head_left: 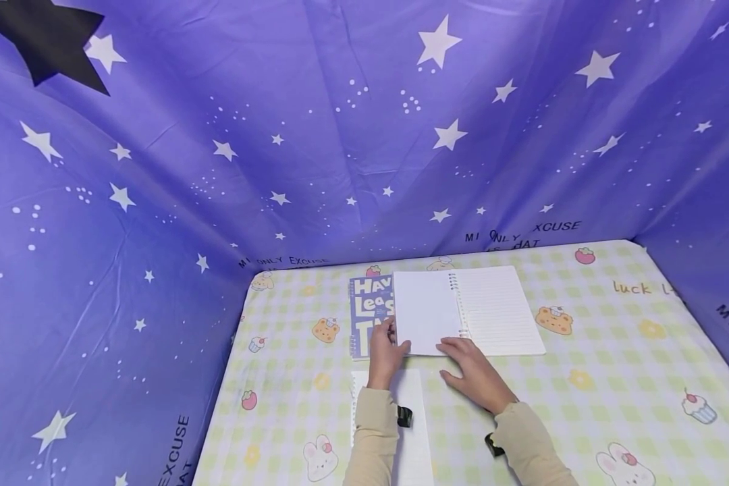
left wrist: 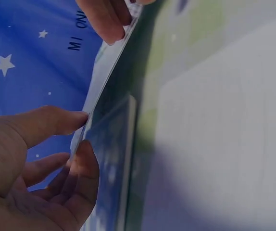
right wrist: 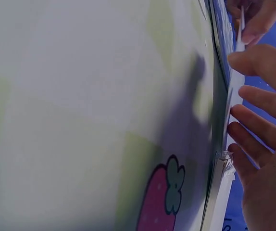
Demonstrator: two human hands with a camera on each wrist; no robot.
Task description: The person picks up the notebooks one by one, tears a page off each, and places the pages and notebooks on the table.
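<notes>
An open spiral notebook (head_left: 499, 314) lies toward the back of the table, with a lined page on the right. Its blank left leaf (head_left: 424, 307) is raised and overlaps a purple lettered notebook (head_left: 364, 297). My left hand (head_left: 387, 354) pinches the edge of this leaf between thumb and fingers, as the left wrist view shows at its thumb (left wrist: 56, 124). My right hand (head_left: 478, 378) is at the leaf's near edge beside the binding. In the right wrist view its fingers (right wrist: 253, 120) are spread, with the fingertips against the leaf.
A lined white sheet (head_left: 414, 398) with holes along its left side lies under my left forearm. The checked tablecloth (head_left: 589, 418) carries printed bears, rabbits and cupcakes. Purple star-patterned curtains (head_left: 364, 135) stand around the back and sides.
</notes>
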